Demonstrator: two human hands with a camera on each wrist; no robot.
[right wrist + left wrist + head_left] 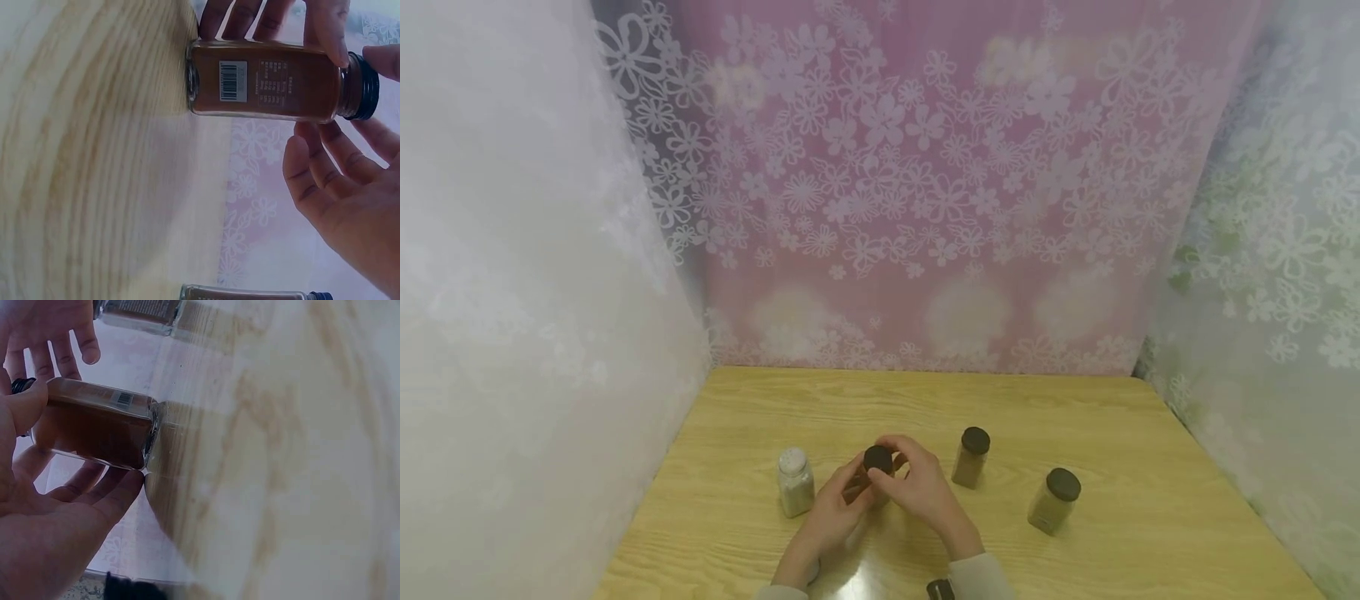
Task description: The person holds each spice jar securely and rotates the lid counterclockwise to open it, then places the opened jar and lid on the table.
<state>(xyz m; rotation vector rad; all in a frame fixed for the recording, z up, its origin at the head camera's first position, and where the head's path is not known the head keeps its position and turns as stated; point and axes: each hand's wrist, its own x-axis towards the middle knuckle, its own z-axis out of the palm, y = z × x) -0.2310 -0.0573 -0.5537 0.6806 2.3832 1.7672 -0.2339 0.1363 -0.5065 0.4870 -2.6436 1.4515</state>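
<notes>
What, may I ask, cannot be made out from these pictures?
Head view: much of the held jar, hidden by the left hand and right hand.
Head view: the black object by the right sleeve, cut off by the bottom edge.
Right wrist view: the white print, too small to read.
Right wrist view: another jar, cut off by the bottom edge.

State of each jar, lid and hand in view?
Left hand: gripping the red-brown-filled glass jar
Right hand: fingers and thumb on the black lid
Red-brown-filled glass jar: upright, held
Black lid: on the jar, tightness unclear
White-topped jar: upright
Jar just right of the right hand: upright, capped
Rightmost jar: upright, capped
</notes>
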